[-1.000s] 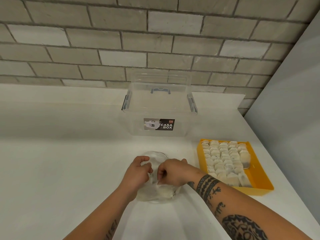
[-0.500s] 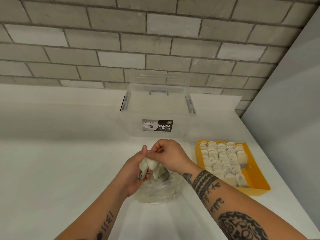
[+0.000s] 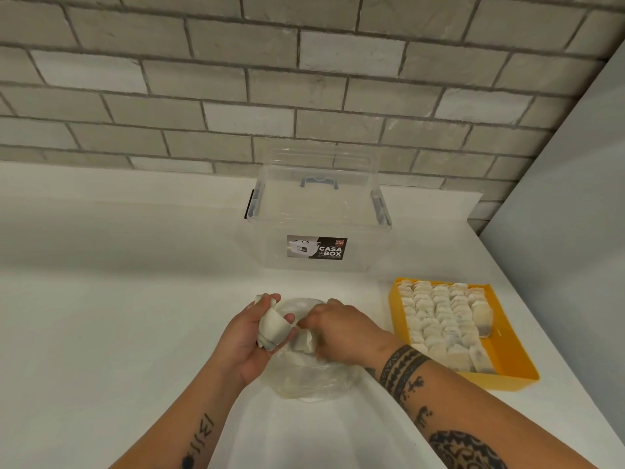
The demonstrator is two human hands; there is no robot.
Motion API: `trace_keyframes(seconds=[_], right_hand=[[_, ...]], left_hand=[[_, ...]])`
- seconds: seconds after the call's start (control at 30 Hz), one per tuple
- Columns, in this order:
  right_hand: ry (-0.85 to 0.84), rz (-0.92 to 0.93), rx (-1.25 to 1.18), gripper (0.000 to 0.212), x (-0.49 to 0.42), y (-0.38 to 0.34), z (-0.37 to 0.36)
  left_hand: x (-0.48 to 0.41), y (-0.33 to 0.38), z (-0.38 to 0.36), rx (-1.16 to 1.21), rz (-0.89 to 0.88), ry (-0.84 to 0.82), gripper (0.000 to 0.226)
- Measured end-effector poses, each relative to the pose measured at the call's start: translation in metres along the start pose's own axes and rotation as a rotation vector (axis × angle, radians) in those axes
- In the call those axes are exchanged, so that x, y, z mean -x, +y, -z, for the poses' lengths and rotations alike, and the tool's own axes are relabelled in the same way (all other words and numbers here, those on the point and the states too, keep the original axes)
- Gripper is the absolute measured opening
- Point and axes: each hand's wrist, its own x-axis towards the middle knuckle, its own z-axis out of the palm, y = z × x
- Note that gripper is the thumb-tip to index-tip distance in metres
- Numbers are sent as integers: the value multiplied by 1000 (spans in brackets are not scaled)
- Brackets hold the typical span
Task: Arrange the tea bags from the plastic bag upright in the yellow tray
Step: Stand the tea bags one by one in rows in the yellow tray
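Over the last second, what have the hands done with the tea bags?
Both hands rose out of the plastic bag with a clump of tea bags. The left hand now holds that clump above the bag; the right hand has dropped back and pinches another tea bag beside it. Yellow tray and clear Casa Box unchanged.

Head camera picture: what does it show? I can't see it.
The left hand holds a bunch of tea bags over a plastic bag; the right hand pinches one tea bag. A yellow tray holds upright tea bags.
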Motion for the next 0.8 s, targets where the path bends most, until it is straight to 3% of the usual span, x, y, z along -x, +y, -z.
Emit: trace_keyframes(seconds=[0.2,0.4,0.67,0.8], right_hand=[[82,20,6,26,-3,2,-8],[89,-157,-598,5,9,8,20],[81,-78,-896,9,32,11,68],[60,-92,-971,7,39,18,78]], left_hand=[[0,3,5,90,102,103,15],[2,11,3,156,145,68,24],[6,10,-26,-38,165,-2,47],[6,3,-48,-186,219,-188,73]])
